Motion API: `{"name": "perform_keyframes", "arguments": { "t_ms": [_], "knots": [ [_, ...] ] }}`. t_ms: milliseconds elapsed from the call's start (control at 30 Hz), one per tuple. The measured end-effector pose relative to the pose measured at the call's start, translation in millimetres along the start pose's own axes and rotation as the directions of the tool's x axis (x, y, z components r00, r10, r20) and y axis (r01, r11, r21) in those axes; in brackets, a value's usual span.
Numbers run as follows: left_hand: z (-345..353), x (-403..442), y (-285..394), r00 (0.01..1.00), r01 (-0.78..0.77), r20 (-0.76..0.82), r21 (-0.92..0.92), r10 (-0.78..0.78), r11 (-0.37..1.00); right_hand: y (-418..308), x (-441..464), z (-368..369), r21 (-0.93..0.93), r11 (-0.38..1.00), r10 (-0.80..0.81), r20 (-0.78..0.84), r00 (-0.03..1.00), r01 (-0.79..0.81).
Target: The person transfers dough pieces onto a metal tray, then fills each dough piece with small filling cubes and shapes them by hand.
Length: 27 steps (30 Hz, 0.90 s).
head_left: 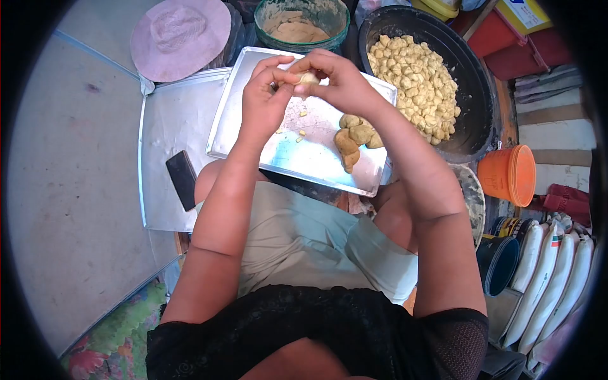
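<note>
Black cloth of the person's top lies nearest me, low beneath the grip, its bottom edge cut off. Past it, the left hand and right hand meet, the fingertips of both pinching 1 small pale dough piece, its sides mostly covered by fingers. Under the grip sits a metal tray; just below the fingers, small yellow bits dot it, too tiny for me to identify. Down to the grip's right, brownish lumps rest on the tray, partly hidden by the right forearm. Farther right, a black tub holds heaped pale lumps. Directly above the grip stands a green basin of tan powder, its far rim cut off. Left of the grip are a pink hat and, lower, a dark phone.
</note>
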<state>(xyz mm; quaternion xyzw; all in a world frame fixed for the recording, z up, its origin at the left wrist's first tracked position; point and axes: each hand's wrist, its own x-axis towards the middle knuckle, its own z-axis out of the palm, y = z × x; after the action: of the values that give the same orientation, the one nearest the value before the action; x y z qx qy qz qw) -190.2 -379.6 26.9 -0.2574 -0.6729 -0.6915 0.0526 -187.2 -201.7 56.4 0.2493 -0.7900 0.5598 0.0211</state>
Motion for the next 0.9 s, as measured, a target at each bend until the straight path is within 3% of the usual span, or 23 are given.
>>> {"name": "perform_keyframes", "arguments": {
  "t_ms": [33,67,100,133,167,200,233,300,333,400,433,467,500,567,667,767,833,867,900],
  "knots": [
    [2.7,0.5,4.6,0.998,0.055,0.025,-0.039,-0.054,0.998,4.1,-0.3,-4.4,-0.029,0.999,0.02,0.014,1.0,-0.02],
    [6.8,0.7,10.6,0.993,0.11,0.051,-0.077,-0.107,0.991,6.9,-1.9,-8.9,-0.044,0.998,-0.054,-0.153,0.987,0.047],
    [9.5,0.7,17.0,0.984,0.166,0.078,-0.114,-0.158,0.98,7.6,-1.6,-19.8,-0.051,0.989,0.119,-0.243,0.963,-0.135],
    [7.6,-0.6,17.8,0.984,0.124,0.13,-0.003,-0.122,0.992,15.1,2.1,-34.8,-0.187,0.981,-0.026,-0.376,0.926,-0.048],
    [3.4,-1.8,13.7,0.976,0.115,0.17,0.11,-0.133,0.987,18.0,-2.4,-56.2,-0.323,0.933,-0.014,-0.474,0.881,-0.16],
    [-1.6,-3.3,6.6,0.968,0.1,0.205,0.222,-0.147,0.97,5.1,-7.8,-75.2,-0.535,0.776,-0.015,-0.548,0.837,-0.335],
    [-5.2,-3.3,2.2,0.957,0.08,0.238,0.33,-0.165,0.94,12.4,-13.8,-96.6,-0.581,0.728,-0.098,-0.615,0.783,-0.365],
    [-7.5,-1.5,1.2,0.968,0.099,0.178,0.377,-0.177,0.921,19.6,-26.1,-127.4,-0.896,0.338,-0.483,-0.429,0.763,-0.29],
    [-8.0,-0.6,1.3,0.972,0.108,0.149,0.4,-0.181,0.91,26.7,-32.5,-131.7,-0.885,0.264,-0.465,-0.465,0.753,-0.384],
    [-8.4,2.4,3.0,0.977,0.121,0.111,0.405,-0.181,0.906,58.3,-50.0,-141.4,-0.813,0.379,-0.18,-0.533,0.827,-0.441],
    [-8.3,3.4,3.1,0.979,0.128,0.094,0.407,-0.18,0.904,71.0,-56.2,-141.3,-0.707,0.551,0.097,-0.474,0.875,-0.444],
    [-8.9,4.1,1.5,0.978,0.133,0.098,0.398,-0.186,0.908,84.5,-61.2,-139.1,-0.68,0.528,0.428,-0.304,0.851,-0.508],
    [-9.2,4.4,0.8,0.98,0.129,0.092,0.394,-0.179,0.91,91.2,-64.1,-132.9,-0.668,0.485,0.699,-0.091,0.709,-0.565],
    [-10.0,4.3,-0.1,0.983,0.123,0.079,0.388,-0.166,0.913,120.9,-87.5,-110.7,-0.767,0.504,0.686,0.076,0.723,-0.397],
    [-16.0,6.2,-2.5,0.974,0.177,0.075,0.33,-0.213,0.927,123.6,-80.3,-112.3,-0.674,0.575,0.735,0.177,0.655,-0.463],
    [-17.4,6.6,-3.7,0.929,0.349,0.06,0.194,-0.366,0.917,79.0,-50.0,-115.2,-0.664,0.528,0.752,0.075,0.655,-0.53],
    [-2.4,5.6,3.9,0.856,0.513,0.136,-0.09,-0.5,0.854,65.2,-37.6,-104.0,-0.443,0.805,0.502,0.157,0.851,-0.394],
    [4.6,4.4,7.6,0.814,0.58,0.188,-0.221,-0.55,0.784,56.9,-29.6,-80.7,-0.072,0.912,0.409,0.195,0.891,-0.403],
    [6.9,2.7,7.8,0.809,0.588,0.265,-0.326,-0.525,0.741,38.6,-16.7,-48.2,0.312,0.882,0.306,0.189,0.933,-0.353]
  ]
}}
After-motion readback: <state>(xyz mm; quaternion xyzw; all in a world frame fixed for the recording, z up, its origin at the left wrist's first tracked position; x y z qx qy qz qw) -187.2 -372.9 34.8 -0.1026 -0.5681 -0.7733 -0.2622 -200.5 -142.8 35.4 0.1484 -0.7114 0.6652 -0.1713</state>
